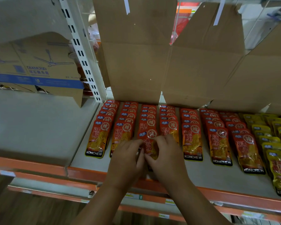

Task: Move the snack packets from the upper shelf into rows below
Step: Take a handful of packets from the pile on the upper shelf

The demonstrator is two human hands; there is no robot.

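Observation:
Red snack packets point(191, 138) lie in several overlapping rows on the pale shelf point(81, 153) with the orange front edge. My left hand point(128, 153) and my right hand point(165, 151) meet over the third row from the left. Between them they pinch one red packet point(148, 140) by its lower part, and it lies at the front of that row. Its bottom edge is hidden by my fingers. Yellow packets point(277, 161) fill the rows at the far right.
An opened cardboard carton point(169, 62) with raised flaps stands behind the rows on the same shelf. A fan carton point(39, 69) sits at the left behind a white slotted upright point(84, 62). Bare shelf board lies to the left of the packets.

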